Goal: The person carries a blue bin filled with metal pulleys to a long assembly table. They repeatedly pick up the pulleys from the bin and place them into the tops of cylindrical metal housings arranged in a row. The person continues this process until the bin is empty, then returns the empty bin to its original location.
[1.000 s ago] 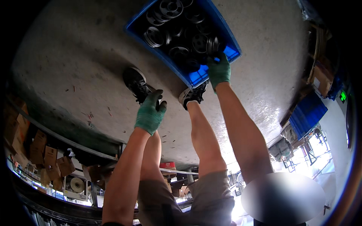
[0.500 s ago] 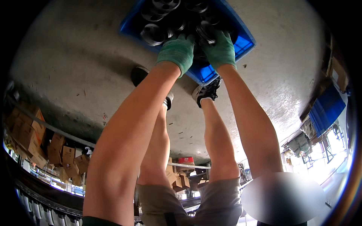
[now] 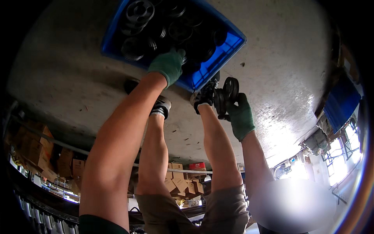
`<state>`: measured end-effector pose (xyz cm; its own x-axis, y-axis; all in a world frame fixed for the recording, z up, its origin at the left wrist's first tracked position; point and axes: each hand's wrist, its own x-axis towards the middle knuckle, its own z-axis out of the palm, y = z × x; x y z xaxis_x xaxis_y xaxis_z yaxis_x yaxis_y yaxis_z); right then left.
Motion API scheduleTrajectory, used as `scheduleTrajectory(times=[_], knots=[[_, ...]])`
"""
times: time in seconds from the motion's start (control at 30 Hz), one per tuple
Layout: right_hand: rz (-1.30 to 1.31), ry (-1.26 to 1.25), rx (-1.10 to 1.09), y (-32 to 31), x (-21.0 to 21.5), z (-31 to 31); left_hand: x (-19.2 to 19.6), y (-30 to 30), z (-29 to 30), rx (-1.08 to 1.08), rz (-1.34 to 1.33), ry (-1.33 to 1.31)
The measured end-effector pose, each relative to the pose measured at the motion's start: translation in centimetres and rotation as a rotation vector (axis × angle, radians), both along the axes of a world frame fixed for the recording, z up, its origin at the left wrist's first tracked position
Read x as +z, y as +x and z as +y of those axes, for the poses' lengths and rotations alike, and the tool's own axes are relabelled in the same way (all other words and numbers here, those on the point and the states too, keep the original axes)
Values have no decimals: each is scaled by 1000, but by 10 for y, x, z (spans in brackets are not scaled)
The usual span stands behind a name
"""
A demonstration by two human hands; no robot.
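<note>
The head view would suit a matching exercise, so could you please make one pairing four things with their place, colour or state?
1. left hand
2. right hand
3. crate
4. shorts

A. blue
B. holding black wheels outside the crate
C. grey-brown
D. reaching over the crate's edge

Pairs: 1-D, 2-B, 3-A, 4-C

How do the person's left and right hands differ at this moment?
The left hand reaches over the near edge of the blue crate, while the right hand is outside it. The right hand holds black wheels; whether the left hand grips anything is hard to tell. Both hands wear green gloves.
</note>
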<state>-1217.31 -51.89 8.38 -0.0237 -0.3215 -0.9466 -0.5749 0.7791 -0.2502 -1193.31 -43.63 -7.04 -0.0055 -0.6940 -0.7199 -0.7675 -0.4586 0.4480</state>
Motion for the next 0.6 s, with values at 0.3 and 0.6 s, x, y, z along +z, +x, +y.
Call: scheduleTrajectory(times=[0.3, 0.6], knots=[[-66, 33, 97, -4, -4, 10, -36, -41, -27, 450, -12, 448], [-4, -36, 148, -29, -13, 3, -32, -42, -35, 174, -55, 235]])
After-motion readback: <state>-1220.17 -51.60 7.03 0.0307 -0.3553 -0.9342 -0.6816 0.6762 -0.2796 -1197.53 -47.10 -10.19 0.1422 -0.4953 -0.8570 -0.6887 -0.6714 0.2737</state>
